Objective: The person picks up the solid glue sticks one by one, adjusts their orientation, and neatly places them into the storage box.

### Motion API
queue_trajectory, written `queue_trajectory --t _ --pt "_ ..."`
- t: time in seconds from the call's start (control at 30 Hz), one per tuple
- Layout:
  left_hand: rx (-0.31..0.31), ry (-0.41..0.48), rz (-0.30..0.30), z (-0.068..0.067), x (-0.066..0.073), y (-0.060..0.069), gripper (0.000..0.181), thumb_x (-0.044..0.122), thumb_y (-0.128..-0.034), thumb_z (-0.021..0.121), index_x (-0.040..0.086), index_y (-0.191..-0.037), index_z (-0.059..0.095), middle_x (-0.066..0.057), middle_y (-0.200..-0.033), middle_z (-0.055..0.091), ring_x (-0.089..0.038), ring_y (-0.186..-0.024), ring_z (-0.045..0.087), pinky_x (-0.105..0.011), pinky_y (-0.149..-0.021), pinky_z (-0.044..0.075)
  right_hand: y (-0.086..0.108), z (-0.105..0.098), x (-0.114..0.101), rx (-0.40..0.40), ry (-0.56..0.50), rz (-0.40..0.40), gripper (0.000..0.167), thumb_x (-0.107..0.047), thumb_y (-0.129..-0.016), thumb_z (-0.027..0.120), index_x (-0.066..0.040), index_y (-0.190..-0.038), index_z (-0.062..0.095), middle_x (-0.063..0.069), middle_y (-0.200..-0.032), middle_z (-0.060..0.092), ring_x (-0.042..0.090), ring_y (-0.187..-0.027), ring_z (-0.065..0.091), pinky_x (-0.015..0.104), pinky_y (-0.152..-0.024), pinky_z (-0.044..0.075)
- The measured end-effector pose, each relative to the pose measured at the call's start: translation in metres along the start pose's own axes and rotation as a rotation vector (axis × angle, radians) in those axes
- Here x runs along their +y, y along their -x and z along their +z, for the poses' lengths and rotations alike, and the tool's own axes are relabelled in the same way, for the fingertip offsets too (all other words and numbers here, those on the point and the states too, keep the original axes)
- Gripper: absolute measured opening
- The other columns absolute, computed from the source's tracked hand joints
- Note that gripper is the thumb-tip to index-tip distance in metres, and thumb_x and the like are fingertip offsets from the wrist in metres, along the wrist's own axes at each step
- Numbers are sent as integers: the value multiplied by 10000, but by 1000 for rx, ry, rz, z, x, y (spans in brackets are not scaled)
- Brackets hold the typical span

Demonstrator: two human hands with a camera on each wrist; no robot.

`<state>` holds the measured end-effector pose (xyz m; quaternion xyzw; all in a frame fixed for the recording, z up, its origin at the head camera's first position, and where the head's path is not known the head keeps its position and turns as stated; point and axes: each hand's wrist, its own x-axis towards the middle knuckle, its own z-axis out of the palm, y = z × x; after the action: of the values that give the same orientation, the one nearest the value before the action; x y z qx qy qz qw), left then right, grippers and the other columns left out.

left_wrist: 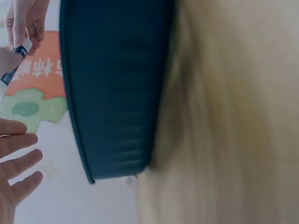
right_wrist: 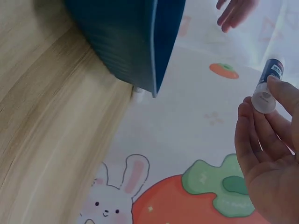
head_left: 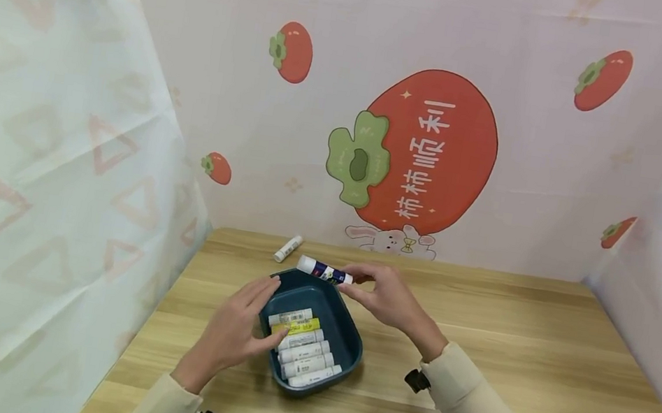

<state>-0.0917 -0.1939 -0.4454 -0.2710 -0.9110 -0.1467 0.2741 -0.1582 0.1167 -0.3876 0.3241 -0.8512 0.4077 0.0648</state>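
A navy and white glue stick (head_left: 325, 271) is pinched between the thumb and fingers of my right hand (head_left: 389, 301), above the far rim of a dark teal bin (head_left: 342, 328). In the right wrist view its white end (right_wrist: 264, 100) faces the palm side. My left hand (head_left: 231, 328) hovers over the bin's left side, fingers extended and holding nothing. The left wrist view shows those fingers (left_wrist: 21, 163) spread. Inside the bin lie several white glue sticks (head_left: 308, 358) side by side, one of them with a yellow label (head_left: 309, 327).
Another white glue stick (head_left: 288, 248) lies on the wooden table (head_left: 469, 395) behind the bin, near the back wall. A printed white sheet (head_left: 535, 157) with red fruit rises behind the table, with sheets at both sides.
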Motion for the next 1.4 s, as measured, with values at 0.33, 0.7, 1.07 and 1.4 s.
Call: queue_trajectory --t 0.33,0.7,1.07,1.4 --pt "-275 -60 -165 10 1 24 1233 826 -854 625 -15 -1666 233 -201 -1760 207 -388 -1618 281 -557 -1277 355 -26 26 16 -169 98 -1 285 -252 -990 766 -137 -1250 772 31 -1172 784 171 -1027 709 425 -973 627" --pt "-407 -90 -248 14 5 31 1307 910 -848 526 -24 -1678 139 -214 -1777 93 -379 -1656 151 -594 -1314 257 -44 55 32 -324 249 -100 321 -239 -1010 742 -98 -1298 741 62 -1251 769 160 -1084 719 342 -973 624" --pt "-448 -55 -266 15 4 34 1281 897 -864 520 -30 -1673 163 -217 -1774 100 -374 -1658 144 -574 -1332 218 -55 72 37 -404 306 -150 322 -187 -1016 728 -46 -1305 737 93 -1276 761 206 -1162 719 376 -1014 610" --pt "-493 -38 -277 12 6 30 1278 887 -873 519 -28 -1676 130 -213 -1778 66 -360 -1666 103 -567 -1333 222 -62 80 37 -461 318 -172 327 -188 -1024 716 -27 -1308 734 100 -1267 766 185 -1125 726 347 -983 620"
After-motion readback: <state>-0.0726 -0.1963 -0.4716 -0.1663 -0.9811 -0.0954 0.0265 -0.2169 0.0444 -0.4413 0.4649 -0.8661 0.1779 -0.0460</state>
